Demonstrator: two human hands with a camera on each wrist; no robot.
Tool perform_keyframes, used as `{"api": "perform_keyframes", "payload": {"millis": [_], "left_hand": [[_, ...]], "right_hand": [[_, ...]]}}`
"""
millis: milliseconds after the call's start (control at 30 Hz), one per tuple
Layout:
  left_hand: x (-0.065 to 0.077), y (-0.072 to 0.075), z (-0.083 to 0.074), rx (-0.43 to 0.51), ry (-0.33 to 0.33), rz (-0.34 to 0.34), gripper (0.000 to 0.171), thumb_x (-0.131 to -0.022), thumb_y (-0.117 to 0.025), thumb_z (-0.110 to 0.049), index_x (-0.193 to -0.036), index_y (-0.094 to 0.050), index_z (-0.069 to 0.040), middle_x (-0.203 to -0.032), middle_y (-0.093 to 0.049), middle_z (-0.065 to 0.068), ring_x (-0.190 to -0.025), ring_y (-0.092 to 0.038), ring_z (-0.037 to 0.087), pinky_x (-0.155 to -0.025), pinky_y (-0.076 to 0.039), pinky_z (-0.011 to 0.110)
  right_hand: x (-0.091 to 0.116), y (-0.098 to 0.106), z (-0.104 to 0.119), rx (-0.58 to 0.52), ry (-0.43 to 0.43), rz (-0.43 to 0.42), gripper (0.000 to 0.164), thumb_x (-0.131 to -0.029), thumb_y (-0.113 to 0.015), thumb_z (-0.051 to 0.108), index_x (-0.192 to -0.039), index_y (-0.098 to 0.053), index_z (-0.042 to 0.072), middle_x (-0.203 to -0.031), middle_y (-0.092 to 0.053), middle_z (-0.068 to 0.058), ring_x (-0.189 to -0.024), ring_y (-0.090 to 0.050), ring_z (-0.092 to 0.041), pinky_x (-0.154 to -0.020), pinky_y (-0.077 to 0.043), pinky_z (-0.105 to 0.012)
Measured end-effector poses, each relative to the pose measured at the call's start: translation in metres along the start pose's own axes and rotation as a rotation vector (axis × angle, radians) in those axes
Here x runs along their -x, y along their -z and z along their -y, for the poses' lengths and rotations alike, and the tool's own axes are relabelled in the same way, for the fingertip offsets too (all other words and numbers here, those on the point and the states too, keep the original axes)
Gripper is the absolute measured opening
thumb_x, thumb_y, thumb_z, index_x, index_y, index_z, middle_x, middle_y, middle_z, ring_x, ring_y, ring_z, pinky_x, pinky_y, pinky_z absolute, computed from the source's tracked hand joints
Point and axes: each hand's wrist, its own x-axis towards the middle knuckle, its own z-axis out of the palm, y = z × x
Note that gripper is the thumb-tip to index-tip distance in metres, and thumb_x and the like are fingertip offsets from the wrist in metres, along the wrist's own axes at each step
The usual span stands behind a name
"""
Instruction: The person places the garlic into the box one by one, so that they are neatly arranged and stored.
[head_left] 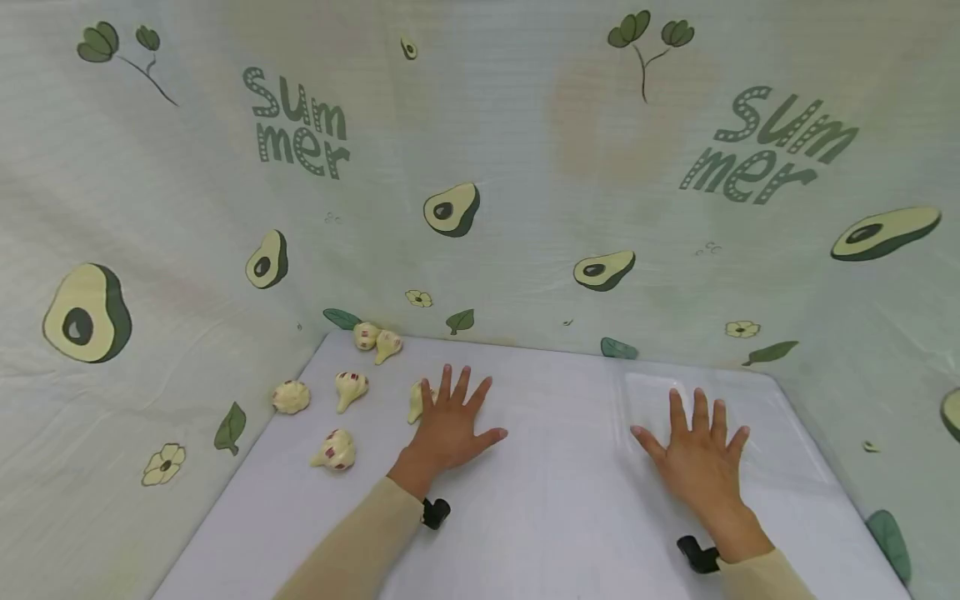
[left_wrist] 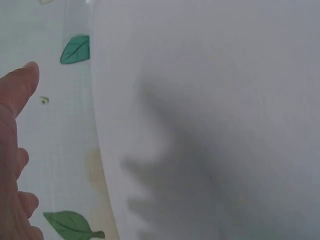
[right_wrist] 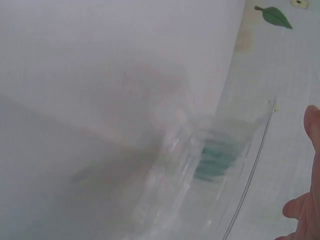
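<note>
My left hand [head_left: 448, 425] hovers over the white table with its fingers spread, nothing held. Its fingers partly hide one pale garlic bulb [head_left: 415, 403]. In the left wrist view the left thumb [left_wrist: 22, 85] shows at the left edge, and the hand's shadow falls on the tabletop. My right hand [head_left: 701, 458], fingers spread too, is above a clear plastic container [head_left: 806, 454] at the table's right. In the right wrist view the container's see-through wall and thin rim [right_wrist: 250, 175] pass beside the fingers [right_wrist: 300, 207]. Whether this hand touches it, I cannot tell.
More garlic bulbs with reddish patches lie at the left: one near the front [head_left: 337, 450], one by the left edge [head_left: 291, 397], one in the middle [head_left: 351, 388], and two touching at the back corner [head_left: 366, 335]. Avocado-print cloth [head_left: 525, 242] encloses the table's back and sides.
</note>
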Motion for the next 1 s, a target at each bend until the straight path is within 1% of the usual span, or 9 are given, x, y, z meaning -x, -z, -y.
{"api": "perform_keyframes", "payload": {"millis": [167,233,367,500,567,700,867,1000], "left_hand": [[-0.008,-0.011,-0.036,-0.004,-0.082,0.047,0.091,-0.096,-0.043,-0.083,-0.170,-0.020,-0.033,-0.178,-0.011,0.010,-0.164,0.003,0.041,-0.125,-0.005,0.074],[-0.010,-0.014,-0.051,-0.011,-0.115,0.062,0.091,-0.097,-0.043,-0.082,-0.170,-0.020,-0.033,-0.178,-0.012,0.009,-0.164,0.001,0.040,-0.126,-0.006,0.072],[-0.013,-0.019,-0.078,-0.028,-0.177,0.093,0.090,-0.097,-0.042,-0.082,-0.170,-0.020,-0.034,-0.178,-0.013,0.007,-0.164,-0.002,0.039,-0.127,-0.009,0.070],[-0.015,-0.024,-0.101,-0.032,-0.237,0.105,0.087,-0.098,-0.041,-0.082,-0.169,-0.021,-0.035,-0.178,-0.015,0.005,-0.165,-0.004,0.036,-0.128,-0.011,0.068],[-0.016,-0.026,-0.108,-0.035,-0.265,0.110,0.086,-0.099,-0.039,-0.081,-0.169,-0.021,-0.035,-0.178,-0.015,0.004,-0.165,-0.004,0.034,-0.128,-0.011,0.067],[-0.017,-0.027,-0.120,-0.047,-0.311,0.105,0.085,-0.099,-0.037,-0.081,-0.169,-0.021,-0.036,-0.178,-0.016,0.002,-0.165,-0.005,0.031,-0.129,-0.013,0.064],[-0.016,-0.025,-0.130,-0.052,-0.340,0.106,0.084,-0.099,-0.035,-0.082,-0.169,-0.019,-0.037,-0.178,-0.014,-0.001,-0.166,-0.003,0.027,-0.130,-0.013,0.060],[-0.015,-0.022,-0.132,-0.072,-0.357,0.093,0.085,-0.099,-0.031,-0.083,-0.169,-0.019,-0.036,-0.178,-0.015,-0.003,-0.165,-0.005,0.025,-0.131,-0.016,0.057]], "right_hand": [[-0.003,0.006,-0.031,-0.005,-0.066,0.034,0.106,-0.101,-0.041,0.078,-0.165,-0.018,-0.003,-0.166,-0.004,-0.044,-0.152,0.009,-0.066,-0.109,0.011,-0.088],[-0.004,0.009,-0.043,-0.011,-0.094,0.052,0.107,-0.101,-0.039,0.078,-0.165,-0.016,-0.004,-0.165,-0.002,-0.045,-0.151,0.011,-0.067,-0.107,0.011,-0.089],[-0.006,0.011,-0.063,-0.032,-0.156,0.103,0.110,-0.101,-0.035,0.080,-0.164,-0.014,-0.008,-0.163,-0.001,-0.047,-0.149,0.011,-0.069,-0.105,0.011,-0.091],[-0.009,0.010,-0.075,-0.059,-0.211,0.190,0.116,-0.100,-0.033,0.082,-0.161,-0.011,-0.015,-0.161,-0.002,-0.049,-0.148,0.005,-0.071,-0.104,0.009,-0.092],[-0.011,0.008,-0.077,-0.073,-0.226,0.238,0.119,-0.100,-0.032,0.082,-0.159,-0.009,-0.018,-0.160,-0.003,-0.050,-0.148,0.002,-0.070,-0.103,0.009,-0.092],[-0.013,0.006,-0.078,-0.097,-0.222,0.310,0.123,-0.099,-0.030,0.084,-0.156,-0.004,-0.022,-0.160,-0.005,-0.049,-0.148,0.000,-0.069,-0.103,0.009,-0.093],[-0.011,0.005,-0.068,-0.103,-0.183,0.351,0.125,-0.098,-0.034,0.084,-0.155,-0.006,-0.024,-0.159,-0.006,-0.049,-0.149,-0.001,-0.068,-0.105,0.010,-0.091],[-0.006,0.004,-0.051,-0.080,-0.136,0.367,0.126,-0.097,-0.041,0.082,-0.155,-0.009,-0.024,-0.159,-0.008,-0.049,-0.149,-0.004,-0.067,-0.110,0.008,-0.088]]}}
